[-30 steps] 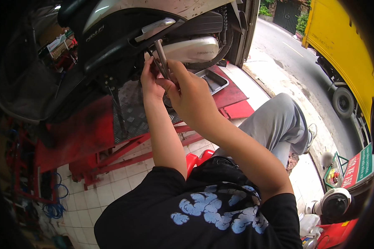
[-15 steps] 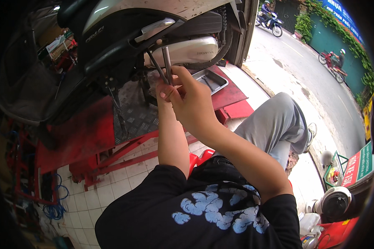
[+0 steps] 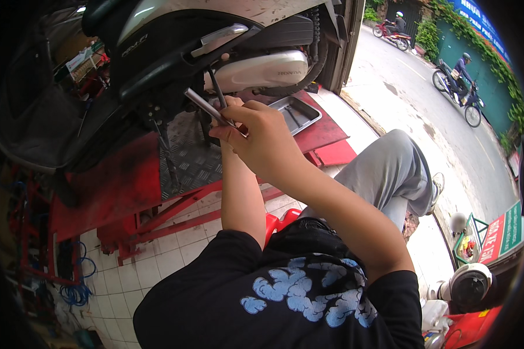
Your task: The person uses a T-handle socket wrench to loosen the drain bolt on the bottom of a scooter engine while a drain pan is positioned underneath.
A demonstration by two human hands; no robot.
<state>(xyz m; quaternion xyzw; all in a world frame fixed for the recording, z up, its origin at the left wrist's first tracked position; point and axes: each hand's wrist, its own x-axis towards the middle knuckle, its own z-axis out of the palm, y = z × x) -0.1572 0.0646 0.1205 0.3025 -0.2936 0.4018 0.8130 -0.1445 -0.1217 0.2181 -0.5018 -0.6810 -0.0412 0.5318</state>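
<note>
My right hand [image 3: 265, 142] is raised under the scooter [image 3: 174, 35] and grips a silver metal rod tool [image 3: 204, 106]. The tool slants up and to the left toward the dark underside. My left hand [image 3: 232, 103] is just behind the right one and mostly hidden by it. Its fingertips are at the foot of a thin dark rod [image 3: 215, 86] that runs up to the scooter's frame. The silver exhaust muffler [image 3: 262, 70] lies just above and to the right of both hands.
The scooter stands on a red lift [image 3: 116, 186] with a chequer-plate deck. A metal tray [image 3: 297, 113] sits on the lift at the right. Blue cable [image 3: 75, 291] lies at lower left and a helmet [image 3: 468, 285] at lower right. Motorcyclists [image 3: 463, 87] pass on the street.
The silver tool stood nearly upright before and now leans up-left. Both hands have come slightly lower and nearer. The yellow truck has left the street, and riders now pass.
</note>
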